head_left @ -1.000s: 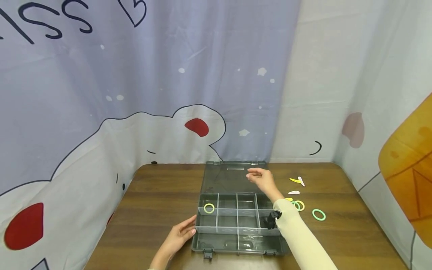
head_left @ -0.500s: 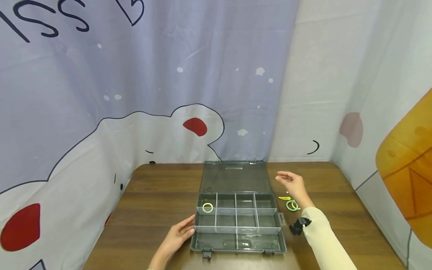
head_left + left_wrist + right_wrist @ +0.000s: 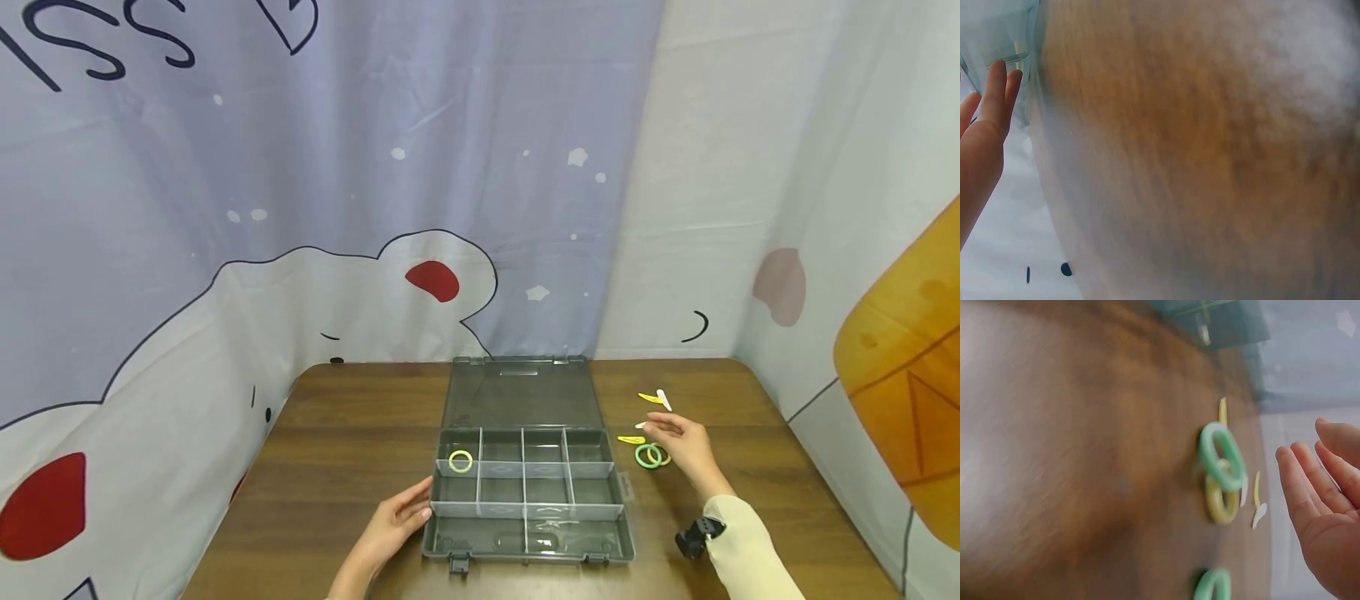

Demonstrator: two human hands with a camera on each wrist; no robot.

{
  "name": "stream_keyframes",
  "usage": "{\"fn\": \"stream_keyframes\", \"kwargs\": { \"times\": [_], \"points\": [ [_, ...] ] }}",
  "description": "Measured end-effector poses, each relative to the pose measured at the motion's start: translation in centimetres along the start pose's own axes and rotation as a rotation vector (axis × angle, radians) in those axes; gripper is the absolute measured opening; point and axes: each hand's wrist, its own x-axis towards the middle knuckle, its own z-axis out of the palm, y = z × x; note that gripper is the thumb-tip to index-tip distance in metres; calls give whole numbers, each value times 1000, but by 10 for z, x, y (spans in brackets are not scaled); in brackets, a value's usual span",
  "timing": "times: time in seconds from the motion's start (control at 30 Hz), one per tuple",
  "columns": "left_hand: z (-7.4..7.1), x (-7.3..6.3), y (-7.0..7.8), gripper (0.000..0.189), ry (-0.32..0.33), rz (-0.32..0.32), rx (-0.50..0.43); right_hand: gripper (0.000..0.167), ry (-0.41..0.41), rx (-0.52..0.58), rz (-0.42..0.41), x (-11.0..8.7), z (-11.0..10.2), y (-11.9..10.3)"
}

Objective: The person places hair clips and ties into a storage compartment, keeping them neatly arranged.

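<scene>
A clear grey compartment box [image 3: 480, 533] lies on the table with its lid [image 3: 525, 398] folded back. My left hand [image 3: 388, 527] rests against the box's left side, fingers extended. One yellow hair tie [image 3: 471, 461] is in the back-left compartment. To the right of the box, my right hand [image 3: 688, 450] is above the small items, its fingers slightly bent and holding nothing. Near it lie a green hair tie [image 3: 638, 456] overlapping a yellow one [image 3: 1212, 503], a yellow hair clip [image 3: 632, 439] and a white clip [image 3: 641, 426]. Another green hair tie [image 3: 1227, 584] shows only in the right wrist view.
Farther back on the right, another yellow clip [image 3: 648, 398] and a white clip [image 3: 664, 401] touch each other. The wooden table [image 3: 337, 450] stands against a printed curtain [image 3: 360, 167]. Two latches [image 3: 459, 564] project from the box's front edge.
My right hand has moved from above the lid to the right, then down and nearer to the hair ties and clips. My left hand has stayed at the box's side.
</scene>
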Motion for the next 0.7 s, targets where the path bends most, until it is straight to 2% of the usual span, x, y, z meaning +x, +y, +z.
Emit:
{"fn": "stream_keyframes", "kwargs": {
  "times": [0.33, 0.7],
  "points": [
    [2, -1, -1, 56, 8, 4, -14, 37, 24, -54, 56, -15, -9, 29],
    [1, 0, -1, 55, 18, 12, -24, 33, -15, -76, 74, -16, -6, 35]
  ]
}}
